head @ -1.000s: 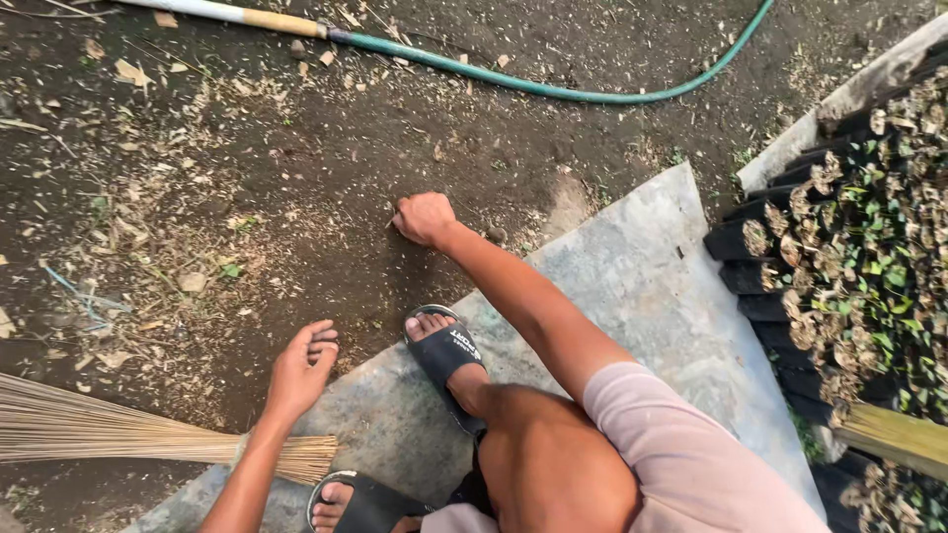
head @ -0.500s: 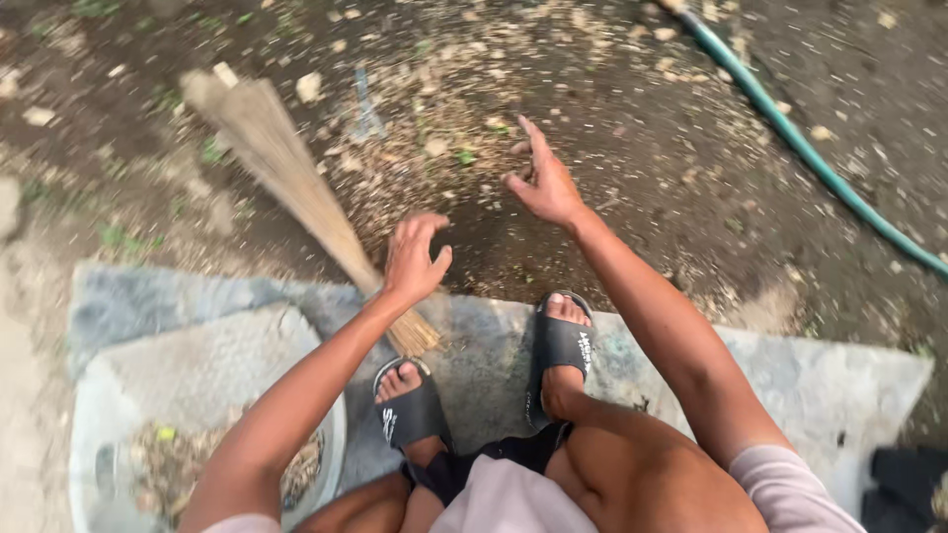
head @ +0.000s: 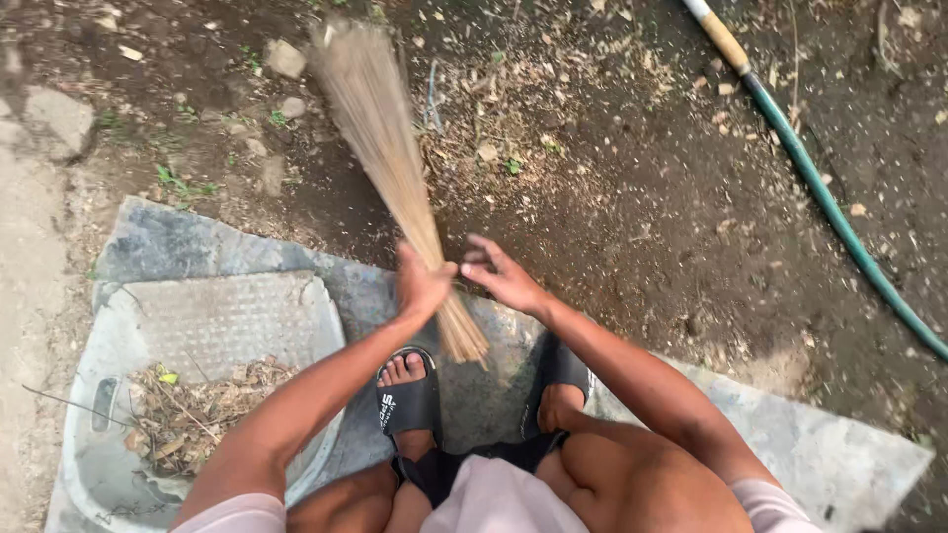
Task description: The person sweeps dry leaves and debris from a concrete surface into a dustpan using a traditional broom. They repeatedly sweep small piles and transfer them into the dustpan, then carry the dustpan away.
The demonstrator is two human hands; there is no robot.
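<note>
The left hand (head: 423, 286) is closed around a stick broom (head: 390, 168) near its bound end, at the middle of the frame. From the grip the broom's bristles fan up toward the upper left of the frame, blurred, over the dark soil (head: 642, 197); its short stub end pokes down and right of the fist, above the person's feet. The right hand (head: 504, 279) sits just right of the left one, fingers spread and loosely open, its fingertips near the broom but whether they touch it cannot be told.

At the lower left of the frame lies a grey plastic tub (head: 222, 316) with a dimpled floor and a slot handle on its left wall. Inside it, at its lower part, is a heap of dry leaves and twigs (head: 193, 415); the upper part of the tub floor is bare. The tub rests on a grey sheet (head: 839, 454) that runs across the lower frame, under the person's black sandals (head: 410, 400).

A green hose (head: 829, 212) with a tan end runs from the top right down the right edge, well apart from both hands. Stones (head: 284, 59) lie in the upper left.
</note>
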